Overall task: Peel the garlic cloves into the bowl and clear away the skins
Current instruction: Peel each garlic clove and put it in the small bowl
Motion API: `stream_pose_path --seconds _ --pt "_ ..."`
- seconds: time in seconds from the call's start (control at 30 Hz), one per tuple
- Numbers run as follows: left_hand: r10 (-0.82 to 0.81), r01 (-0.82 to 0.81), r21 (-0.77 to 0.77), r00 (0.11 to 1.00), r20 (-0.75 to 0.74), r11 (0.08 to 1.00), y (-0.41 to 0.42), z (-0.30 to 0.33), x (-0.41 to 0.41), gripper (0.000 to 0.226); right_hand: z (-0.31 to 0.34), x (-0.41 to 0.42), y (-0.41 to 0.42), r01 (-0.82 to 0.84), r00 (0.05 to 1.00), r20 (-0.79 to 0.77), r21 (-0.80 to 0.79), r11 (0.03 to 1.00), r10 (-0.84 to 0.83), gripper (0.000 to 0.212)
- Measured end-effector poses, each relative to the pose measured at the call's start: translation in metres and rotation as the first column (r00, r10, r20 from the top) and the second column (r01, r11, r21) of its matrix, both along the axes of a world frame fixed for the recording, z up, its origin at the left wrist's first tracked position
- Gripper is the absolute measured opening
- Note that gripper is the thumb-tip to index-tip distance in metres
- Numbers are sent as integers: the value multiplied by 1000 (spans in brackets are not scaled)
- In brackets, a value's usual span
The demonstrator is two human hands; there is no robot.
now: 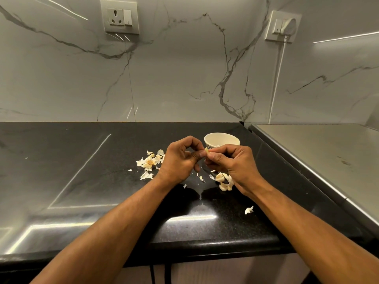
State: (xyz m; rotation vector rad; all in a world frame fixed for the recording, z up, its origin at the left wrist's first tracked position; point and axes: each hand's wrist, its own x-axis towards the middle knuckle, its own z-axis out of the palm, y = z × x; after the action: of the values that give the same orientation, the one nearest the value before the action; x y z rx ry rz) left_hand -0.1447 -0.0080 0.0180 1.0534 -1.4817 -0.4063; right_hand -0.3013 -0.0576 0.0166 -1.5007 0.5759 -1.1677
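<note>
The black table [92,181] is carrying a bowl [222,141]; skins [149,162] are lying left of it, cloves [224,182] just nearer.

The surface [102,181] looks like polished black stone, finely speckled and glossy enough to mirror streaks of light. The wall [174,68] behind it is smooth, glossy white marble with grey veins. At the right, a slab [328,152] looks like brushed metal, dull and satin. The bowl [222,140] seems glazed ceramic, cream and smooth. The garlic skins [148,161] are thin, papery and matt. The socket plate [120,16] looks like smooth plastic.
</note>
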Motion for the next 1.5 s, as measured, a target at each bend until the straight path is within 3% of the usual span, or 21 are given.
stream_pose_path --seconds 0.23,0.5,0.67,0.9,1.2,1.33,1.5 --pt "55 -54 -11 988 141 998 -5 -6 0 5 3 0 0 -21 999 52 107 994 15 14" --pt "44 -46 42 998 49 998 -4 -4 4 13 4 0 -2 -10 996 84 159 987 -4 4" --pt "-4 3 63 1000 17 998 -1 -3 2 11 4 0 -1 -6 999 44 101 995 1 14" --pt "28 -25 120 999 -17 992 1 -2 3 9 2 1 2 34 999 -16 -41 999 -34 10" --pt "-35 46 187 998 -59 981 6 3 2 12 1 0 -1 -39 999 0 1 999 39 11" --pt "-36 47 194 998 -57 980 6 3 2 10 0 1 -2 -75 997 12 38 996 75 14" --pt "-33 45 200 998 -61 979 4 1 3 12 1 -1 -4 -100 995 -5 25 995 100 34"
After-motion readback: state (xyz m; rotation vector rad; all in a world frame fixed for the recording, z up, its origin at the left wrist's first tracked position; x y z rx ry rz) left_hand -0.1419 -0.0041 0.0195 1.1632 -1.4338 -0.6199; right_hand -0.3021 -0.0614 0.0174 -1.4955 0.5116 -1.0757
